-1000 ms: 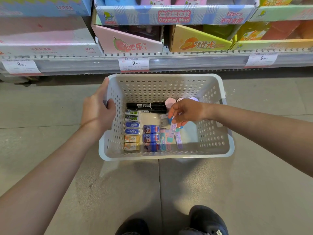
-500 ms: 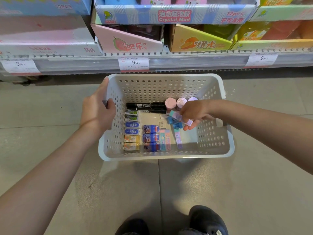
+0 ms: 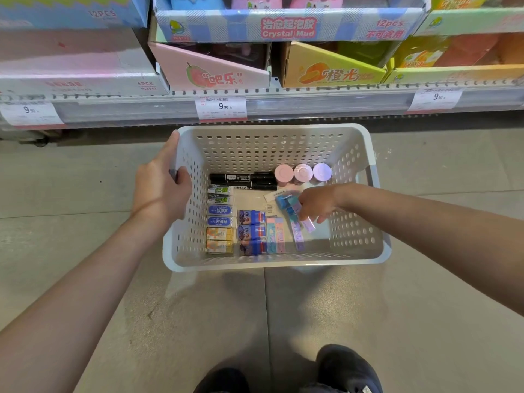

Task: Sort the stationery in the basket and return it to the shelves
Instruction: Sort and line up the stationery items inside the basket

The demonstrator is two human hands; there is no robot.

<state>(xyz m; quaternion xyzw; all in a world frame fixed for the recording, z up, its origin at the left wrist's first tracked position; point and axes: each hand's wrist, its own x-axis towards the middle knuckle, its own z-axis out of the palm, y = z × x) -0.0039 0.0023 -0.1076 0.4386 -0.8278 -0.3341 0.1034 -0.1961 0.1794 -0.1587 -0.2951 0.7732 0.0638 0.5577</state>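
Note:
A white perforated basket [image 3: 283, 263] stands on the floor in front of the shelf. My left hand [image 3: 161, 191] grips its left rim. Inside lie black markers [image 3: 243, 178], three round pastel lids [image 3: 302, 173], a column of boxed erasers [image 3: 219, 219], blue packs [image 3: 251, 232], pastel strips [image 3: 275, 236] and small blue pieces [image 3: 283, 201]. My right hand [image 3: 317, 205] is low inside the basket and pinches a purple strip pack [image 3: 309, 226], right beside another purple strip [image 3: 297, 236] on the bottom. The hand is blurred.
The bottom shelf edge [image 3: 312, 103] runs behind the basket with price tags [image 3: 221, 107]. On the shelf stand a pink display box [image 3: 215, 75], an orange one [image 3: 331, 72] and a Crystal Mud box [image 3: 286, 26]. My shoes [image 3: 346, 370] are on the concrete floor below.
My right hand lifted a pastel strip out of the middle, carried it to the right and lowered it toward the basket bottom. The left hand has stayed on the rim.

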